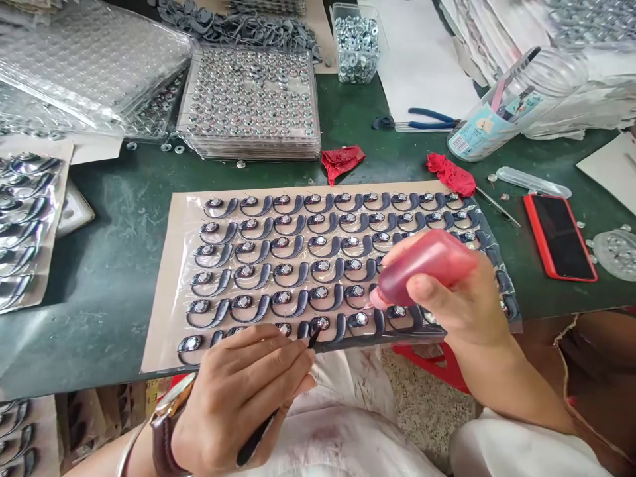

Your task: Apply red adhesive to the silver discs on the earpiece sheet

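A cardboard sheet (166,291) covered in clear film carries several rows of dark curved ear-hook parts (278,275), each with a small round metal disc. My left hand (238,404) pinches a thin black stick (253,440) whose tip touches a part in the nearest row. My right hand (467,305) grips a small red squeeze bottle (427,265), tilted with its nozzle pointing down-left over the lower rows. A watch sits on my left wrist.
Stacked clear trays (251,99) of small discs lie behind the sheet. A clear box of metal washers (355,43), blue-handled pliers (427,119), two red rags (342,161), a tilted plastic jar (517,99) and a red-cased phone (559,235) lie on the green table. More loaded cards (24,225) lie left.
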Tool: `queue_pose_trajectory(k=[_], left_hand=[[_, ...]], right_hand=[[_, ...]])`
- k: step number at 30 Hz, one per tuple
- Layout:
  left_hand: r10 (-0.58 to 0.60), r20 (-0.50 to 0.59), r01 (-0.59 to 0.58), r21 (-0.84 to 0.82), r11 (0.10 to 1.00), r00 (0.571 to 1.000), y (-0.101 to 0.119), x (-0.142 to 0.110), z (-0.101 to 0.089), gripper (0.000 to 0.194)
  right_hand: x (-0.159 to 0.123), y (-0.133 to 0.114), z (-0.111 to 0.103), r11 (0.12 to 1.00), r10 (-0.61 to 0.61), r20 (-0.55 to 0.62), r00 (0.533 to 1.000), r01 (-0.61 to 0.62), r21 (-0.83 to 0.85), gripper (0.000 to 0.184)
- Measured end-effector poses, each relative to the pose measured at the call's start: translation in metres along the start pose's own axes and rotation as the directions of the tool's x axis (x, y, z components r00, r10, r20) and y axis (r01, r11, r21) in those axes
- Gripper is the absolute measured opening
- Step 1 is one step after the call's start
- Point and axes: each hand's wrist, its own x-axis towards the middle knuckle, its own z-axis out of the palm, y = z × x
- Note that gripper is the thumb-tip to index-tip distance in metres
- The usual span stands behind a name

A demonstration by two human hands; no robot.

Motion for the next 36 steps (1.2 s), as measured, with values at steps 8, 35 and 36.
queue_pose_trajectory(k=[8, 35, 36], left_hand=[[-0.012, 0.041, 0.008, 0.096, 0.995, 0.999, 0.0, -0.01, 0.0, 0.02], [0.056, 0.063, -0.074, 0.331, 0.941, 0.996, -0.005, 0.006, 0.007, 0.012], [0.057, 0.065, -0.075, 0.33, 0.941, 0.996, -0.005, 0.005, 0.007, 0.012]], right_hand=[[0.025, 0.011, -0.005, 0.976, 0.215, 0.115, 0.97, -0.217, 0.01, 0.026], [0.045, 0.05, 0.04, 0.945, -0.175, 0.051, 0.983, 0.183, -0.27, 0.018], [0.045, 0.05, 0.04, 0.95, -0.16, 0.043, 0.986, 0.166, -0.263, 0.018]])
